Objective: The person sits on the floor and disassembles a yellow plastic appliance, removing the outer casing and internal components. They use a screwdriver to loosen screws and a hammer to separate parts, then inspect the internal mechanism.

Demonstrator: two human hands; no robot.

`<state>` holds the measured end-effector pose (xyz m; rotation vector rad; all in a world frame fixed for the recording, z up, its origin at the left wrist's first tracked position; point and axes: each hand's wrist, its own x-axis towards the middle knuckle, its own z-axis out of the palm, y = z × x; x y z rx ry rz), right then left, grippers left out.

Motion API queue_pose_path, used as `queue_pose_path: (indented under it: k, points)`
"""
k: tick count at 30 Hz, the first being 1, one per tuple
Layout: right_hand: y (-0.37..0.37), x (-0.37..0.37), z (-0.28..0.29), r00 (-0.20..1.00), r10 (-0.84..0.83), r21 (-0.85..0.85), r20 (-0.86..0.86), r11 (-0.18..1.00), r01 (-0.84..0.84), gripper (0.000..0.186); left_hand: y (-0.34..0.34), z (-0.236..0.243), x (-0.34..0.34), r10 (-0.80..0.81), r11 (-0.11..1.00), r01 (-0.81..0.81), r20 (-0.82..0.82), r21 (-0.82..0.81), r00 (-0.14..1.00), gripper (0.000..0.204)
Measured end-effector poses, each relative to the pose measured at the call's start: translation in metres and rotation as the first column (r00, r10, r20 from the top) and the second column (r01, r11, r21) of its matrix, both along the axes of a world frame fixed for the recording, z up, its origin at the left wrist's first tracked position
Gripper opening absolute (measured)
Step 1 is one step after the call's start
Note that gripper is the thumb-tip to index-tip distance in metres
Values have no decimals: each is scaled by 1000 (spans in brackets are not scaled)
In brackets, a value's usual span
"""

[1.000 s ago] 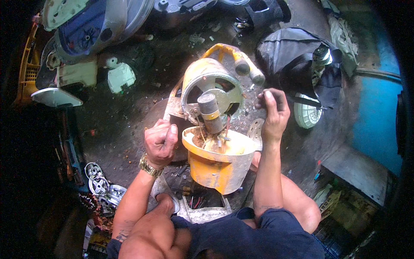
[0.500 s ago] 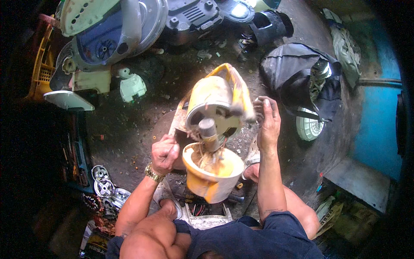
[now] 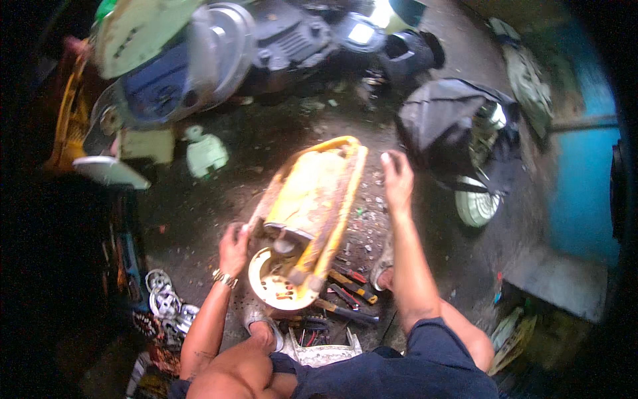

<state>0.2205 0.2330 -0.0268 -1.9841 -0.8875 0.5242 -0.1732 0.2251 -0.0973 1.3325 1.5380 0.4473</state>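
Observation:
Between my hands is a scuffed yellow machine, with a drum-shaped housing and a long tubular handle frame. It lies tilted, its handle end away from me. A round pale cap with holes sits at its near end. My left hand, with a metal watch on the wrist, is at the lower left of the frame; blur hides whether its fingers grip the tube. To the right of the frame my right hand is raised, apart from the machine, fingers spread and holding nothing.
Hand tools with dark and yellow handles lie by my feet. Large plastic housings are piled at the far left. A black bag stands at the right, a white ribbed disc beside it. Metal wheels lie at the left.
The machine has turned over: its open underside and motor shaft faced me before, now its long handle frame does. My left hand has shifted left and lower; my right hand is slightly more to the left.

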Motion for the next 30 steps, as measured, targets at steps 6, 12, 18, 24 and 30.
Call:
queue_pose_path:
  k: [6,12,18,24,30]
  points:
    - [91,69,-63,807,128,-597,-577,608,-523,63,10,12,4,-176,983,186,-262,13,949,32]
    - [159,13,-33,704,228,-712,-672,60,-699,53,-7,-28,-13,-209,898,351,-441,267,873,26]
    - [164,0,-65,-226,901,-697,-370,-430,-574,37,-11,-49,-14,-308,842,490,-547,224,778,25]
    - [150,4,-26,112,928,-779,-356,-229,-584,55,0,-43,-13,-413,816,566,-567,117,713,27]
    - [131,17,-24,282,910,-751,-304,-47,-659,35,-6,-45,-13,-372,819,550,-576,167,728,24]
